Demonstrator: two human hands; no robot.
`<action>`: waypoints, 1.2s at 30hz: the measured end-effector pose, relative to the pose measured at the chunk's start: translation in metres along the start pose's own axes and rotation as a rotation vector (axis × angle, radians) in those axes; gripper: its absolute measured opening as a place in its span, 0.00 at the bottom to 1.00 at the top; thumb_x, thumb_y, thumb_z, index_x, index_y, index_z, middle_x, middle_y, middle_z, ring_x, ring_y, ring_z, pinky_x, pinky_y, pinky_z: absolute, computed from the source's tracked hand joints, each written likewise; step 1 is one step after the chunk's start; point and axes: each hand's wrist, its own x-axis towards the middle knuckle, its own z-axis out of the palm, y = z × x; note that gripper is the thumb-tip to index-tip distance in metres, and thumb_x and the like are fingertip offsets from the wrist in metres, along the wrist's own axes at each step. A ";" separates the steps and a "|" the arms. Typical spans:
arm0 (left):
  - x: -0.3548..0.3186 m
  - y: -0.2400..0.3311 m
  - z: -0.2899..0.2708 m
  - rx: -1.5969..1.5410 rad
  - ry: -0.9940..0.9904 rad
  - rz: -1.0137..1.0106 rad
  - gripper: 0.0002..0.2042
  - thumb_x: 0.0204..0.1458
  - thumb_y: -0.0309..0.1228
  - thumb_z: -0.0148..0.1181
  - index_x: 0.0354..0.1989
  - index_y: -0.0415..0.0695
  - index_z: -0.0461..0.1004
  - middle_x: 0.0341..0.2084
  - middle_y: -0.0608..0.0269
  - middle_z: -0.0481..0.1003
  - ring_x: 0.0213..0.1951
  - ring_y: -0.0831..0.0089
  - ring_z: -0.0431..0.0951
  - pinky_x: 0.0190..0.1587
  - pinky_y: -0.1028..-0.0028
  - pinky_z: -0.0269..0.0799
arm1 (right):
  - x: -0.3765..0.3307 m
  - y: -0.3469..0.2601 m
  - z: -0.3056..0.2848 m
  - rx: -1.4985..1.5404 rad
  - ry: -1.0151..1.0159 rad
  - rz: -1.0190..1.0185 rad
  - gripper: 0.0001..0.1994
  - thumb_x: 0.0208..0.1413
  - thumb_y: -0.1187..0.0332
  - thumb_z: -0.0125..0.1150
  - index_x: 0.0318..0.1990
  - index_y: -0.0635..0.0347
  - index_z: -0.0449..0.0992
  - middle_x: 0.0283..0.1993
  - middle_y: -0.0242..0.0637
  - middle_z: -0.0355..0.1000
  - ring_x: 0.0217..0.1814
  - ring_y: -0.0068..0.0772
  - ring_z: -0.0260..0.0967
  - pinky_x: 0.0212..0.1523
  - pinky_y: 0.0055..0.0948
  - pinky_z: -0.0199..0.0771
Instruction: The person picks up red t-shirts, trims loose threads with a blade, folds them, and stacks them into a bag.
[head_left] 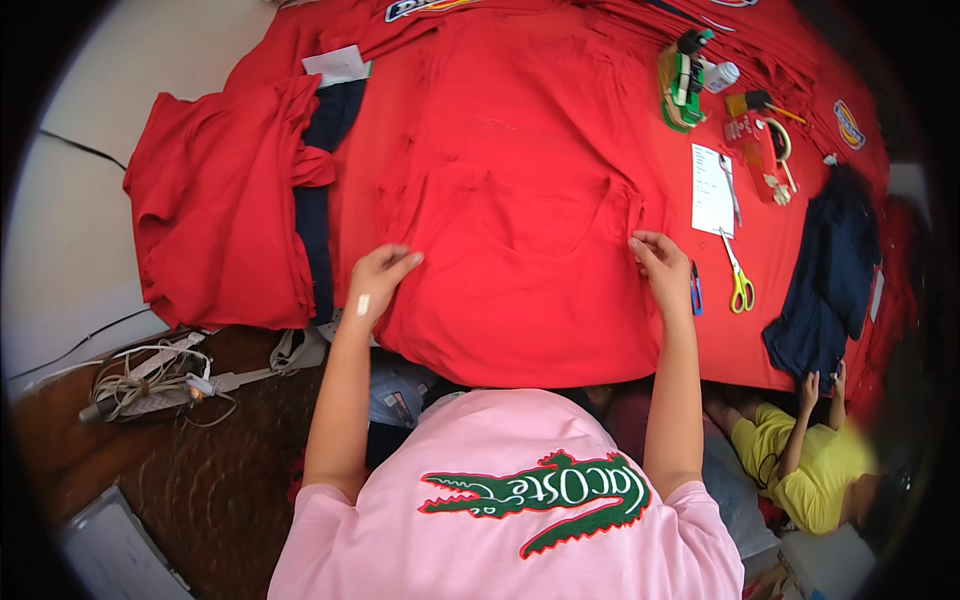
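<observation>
Red shirt (530, 320), on table (735, 345), apparently mostly spread flat but with creases left, seemingly pinched at right edge by right hand (663, 265), with left hand (378, 275) of unclear grip at left edge.

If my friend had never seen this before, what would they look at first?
Probably the big red garment spread in the middle, with the left hand and right hand at its two sides. Next might come the green crocodile on the pink shirt at the bottom. Then maybe the yellow-handled scissors to the right, or the person in yellow at the lower right.
</observation>
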 end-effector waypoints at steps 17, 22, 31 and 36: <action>0.014 0.082 0.038 -0.680 -0.473 0.017 0.25 0.58 0.28 0.68 0.65 0.38 0.72 0.55 0.61 0.79 0.56 0.73 0.78 0.62 0.71 0.71 | 0.017 0.018 -0.036 0.158 0.321 -0.103 0.13 0.60 0.69 0.69 0.48 0.64 0.77 0.31 0.29 0.73 0.32 0.21 0.70 0.35 0.22 0.70; -0.002 0.084 0.036 -0.642 -0.474 0.026 0.27 0.57 0.26 0.69 0.66 0.37 0.70 0.56 0.61 0.78 0.57 0.73 0.77 0.63 0.71 0.71 | -0.045 0.058 -0.074 -1.059 0.417 -0.025 0.18 0.58 0.66 0.68 0.53 0.62 0.75 0.45 0.45 0.76 0.46 0.50 0.77 0.44 0.43 0.77; -0.011 0.082 0.040 -0.822 -0.453 -0.002 0.22 0.61 0.28 0.66 0.62 0.37 0.73 0.53 0.63 0.79 0.55 0.76 0.77 0.62 0.74 0.71 | -0.048 0.094 -0.071 -0.717 0.426 -0.061 0.10 0.61 0.72 0.56 0.49 0.64 0.74 0.34 0.43 0.75 0.37 0.42 0.77 0.36 0.38 0.76; -0.022 0.074 0.051 -0.875 -0.403 -0.025 0.11 0.63 0.27 0.63 0.53 0.41 0.79 0.45 0.68 0.81 0.48 0.81 0.78 0.56 0.78 0.73 | -0.060 -0.008 0.008 0.352 0.002 -0.103 0.12 0.63 0.77 0.44 0.46 0.66 0.75 0.30 0.32 0.71 0.32 0.22 0.69 0.36 0.26 0.70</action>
